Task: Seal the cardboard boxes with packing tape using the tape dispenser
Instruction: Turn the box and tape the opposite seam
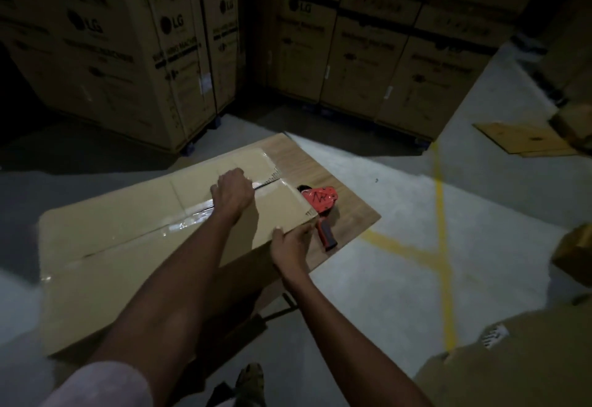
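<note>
Lying on the wooden table [339,182] at about two o'clock from the right hand [290,241], the tape dispenser [320,206] points its handle toward that nearer hand, which grips the cardboard box [128,230] edge; the left hand [232,193] presses the taped seam

Dim warehouse with a pale grey concrete floor [384,278] crossed by worn yellow painted lines [443,214]. Behind, tall stacked brown printed cartons [128,54] on small dark wheels, lit poorly. Nearer, a brown wood-grain tabletop [336,188]; flat cardboard sheets [522,140] far right.
</note>
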The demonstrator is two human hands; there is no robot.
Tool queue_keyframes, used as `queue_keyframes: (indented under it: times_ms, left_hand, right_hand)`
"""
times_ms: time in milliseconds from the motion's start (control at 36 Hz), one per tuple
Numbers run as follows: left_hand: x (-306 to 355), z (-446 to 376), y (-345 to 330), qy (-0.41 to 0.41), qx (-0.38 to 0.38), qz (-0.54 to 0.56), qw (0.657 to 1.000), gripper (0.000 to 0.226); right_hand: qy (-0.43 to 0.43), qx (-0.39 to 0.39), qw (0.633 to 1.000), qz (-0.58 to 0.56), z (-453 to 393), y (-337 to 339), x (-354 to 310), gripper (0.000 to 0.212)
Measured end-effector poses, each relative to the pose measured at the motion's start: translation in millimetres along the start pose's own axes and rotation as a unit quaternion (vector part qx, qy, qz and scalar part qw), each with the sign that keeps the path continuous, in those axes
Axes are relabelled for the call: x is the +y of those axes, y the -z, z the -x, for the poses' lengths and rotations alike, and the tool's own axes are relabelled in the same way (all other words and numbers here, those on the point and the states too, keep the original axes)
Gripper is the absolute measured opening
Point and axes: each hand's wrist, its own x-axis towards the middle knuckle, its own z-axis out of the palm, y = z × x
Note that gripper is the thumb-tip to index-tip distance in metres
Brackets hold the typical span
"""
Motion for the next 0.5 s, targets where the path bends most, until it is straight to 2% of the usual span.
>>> queue_keyframes:
  times_ms: [83, 250, 306, 389, 500]
  left_hand:
    - [-31.4, 16.5, 22.1, 0.005, 0.017, 0.007, 1.0, 0.043]
    - [-130.9, 35.2, 71.3, 0.037, 0.048, -0.054, 0.997, 0.062]
    - [-169.5, 40.6, 88.5, 0.055, 0.044, -0.075, 0.995, 0.08]
    - [-216.3, 47.4, 113.4, 0.078, 0.014, -0.078, 0.994, 0.112]
    - [-260.5, 45.9, 146.8, 0.08, -0.005, -0.095, 0.992, 0.131]
  right_hand:
    - [-0.012, -0.061, 0.997, -0.039, 30.4, -26.2, -10.2, 0.097]
    - [0.003, -0.111, 0.991, -0.071, 86.1, -79.8, -18.2, 0.114]
    - [0.002, -0.11, 0.991, -0.08, 100.3, -98.5, -19.9, 0.12]
    - [0.016, -0.064, 0.994, -0.09, 110.1, -125.9, -22.3, 0.131]
    - [0.043, -0.047, 0.996, -0.062, 107.6, -158.7, -22.7, 0.14]
